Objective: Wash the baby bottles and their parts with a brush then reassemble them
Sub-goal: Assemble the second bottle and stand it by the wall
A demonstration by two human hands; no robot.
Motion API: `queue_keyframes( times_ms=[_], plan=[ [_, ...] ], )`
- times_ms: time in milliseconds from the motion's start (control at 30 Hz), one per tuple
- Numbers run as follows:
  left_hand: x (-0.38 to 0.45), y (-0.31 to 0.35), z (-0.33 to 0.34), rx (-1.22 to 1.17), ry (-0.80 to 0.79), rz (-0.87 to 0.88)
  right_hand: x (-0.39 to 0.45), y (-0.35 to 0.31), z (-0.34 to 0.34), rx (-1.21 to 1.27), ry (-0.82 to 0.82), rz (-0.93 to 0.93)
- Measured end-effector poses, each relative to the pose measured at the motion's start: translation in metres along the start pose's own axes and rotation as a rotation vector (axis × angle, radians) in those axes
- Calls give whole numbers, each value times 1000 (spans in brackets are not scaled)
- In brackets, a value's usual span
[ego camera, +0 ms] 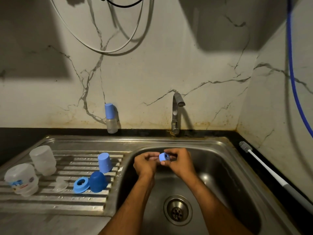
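Fingers [166,152] of both hands pinch a blue collar ring [164,157]; bottle label [20,184] unreadable.

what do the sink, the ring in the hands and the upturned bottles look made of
Sink: brushed stainless steel, grey with dull glints. Ring, held by the left hand and right hand: likely matte blue plastic, evenly coloured. Upturned bottles: probably frosted translucent plastic, cloudy and see-through.

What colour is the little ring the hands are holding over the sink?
Light blue. The ring shows best in the head view, the only one.
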State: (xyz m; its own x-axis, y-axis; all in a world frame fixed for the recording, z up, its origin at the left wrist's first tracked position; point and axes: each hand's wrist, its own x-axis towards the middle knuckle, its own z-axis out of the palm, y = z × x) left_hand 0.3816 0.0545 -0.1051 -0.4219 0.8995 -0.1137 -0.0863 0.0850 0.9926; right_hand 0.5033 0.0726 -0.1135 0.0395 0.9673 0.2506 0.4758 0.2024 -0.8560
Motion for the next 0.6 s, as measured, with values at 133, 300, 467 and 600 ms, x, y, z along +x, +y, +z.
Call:
queue_keyframes(
  times_ms=[133, 300, 467, 600],
  plan=[
    [-3, 2, 1, -189, -62, -102, -2, -1, 2, 17, 15, -19],
    [-6, 4, 2, -250, -93, -119, -3, -4, -1, 8, 44, -24],
    [1, 1, 1, -311, -182, -181, -5, -5, -4, 5, 50, -23],
    [-2, 0, 1, -362, -300, -167, -9, -11, -11, -22, 22, -82]
  ],
)
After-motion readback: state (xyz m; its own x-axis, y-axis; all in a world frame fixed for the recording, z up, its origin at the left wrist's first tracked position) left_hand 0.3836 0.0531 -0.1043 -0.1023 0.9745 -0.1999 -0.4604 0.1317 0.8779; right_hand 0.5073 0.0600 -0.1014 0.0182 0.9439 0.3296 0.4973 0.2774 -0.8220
